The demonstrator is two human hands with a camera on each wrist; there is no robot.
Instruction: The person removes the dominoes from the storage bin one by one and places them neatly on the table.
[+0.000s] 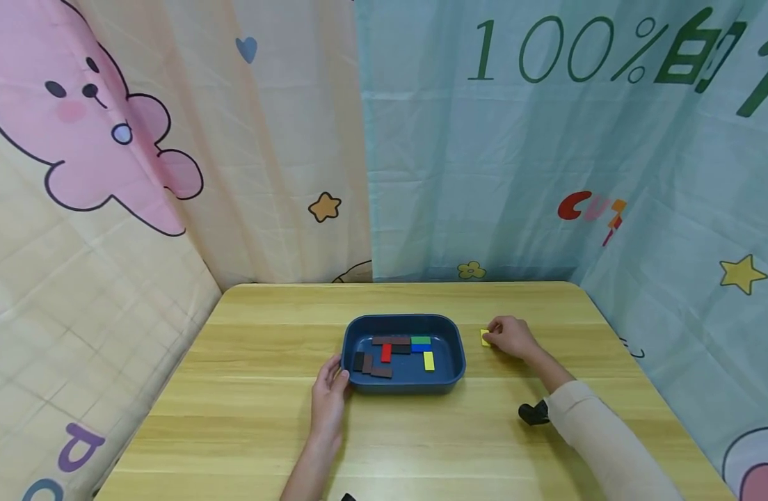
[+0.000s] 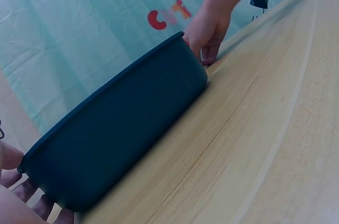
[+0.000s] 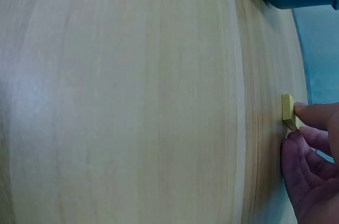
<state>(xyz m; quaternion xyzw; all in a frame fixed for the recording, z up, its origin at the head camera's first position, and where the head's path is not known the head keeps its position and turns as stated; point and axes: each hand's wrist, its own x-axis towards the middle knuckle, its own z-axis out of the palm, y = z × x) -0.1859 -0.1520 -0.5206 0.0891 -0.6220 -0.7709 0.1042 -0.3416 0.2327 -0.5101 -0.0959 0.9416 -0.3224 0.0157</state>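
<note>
On the table stands a dark blue plastic bin [image 1: 399, 389] with rounded corners. Flat rectangular blocks lie inside it: a red block [image 1: 386, 353], a green block [image 1: 420, 340], a blue block [image 1: 417, 348], a yellow block [image 1: 429, 361], and several brown and black ones. My left hand [image 1: 328, 400] grips the bin's left end, thumb near the rim and fingers against the outer wall. To the right of the bin, my right hand [image 1: 512, 338] pinches another yellow block [image 3: 287, 110] between thumb and finger, at the tabletop. Part of that block is hidden by the fingers.
The wooden table [image 1: 246, 410] has rounded far corners. Printed curtains [image 1: 484, 160] hang behind it and along both sides. A black device [image 1: 534, 413] sits at the right wrist beside the light sleeve [image 1: 600, 431].
</note>
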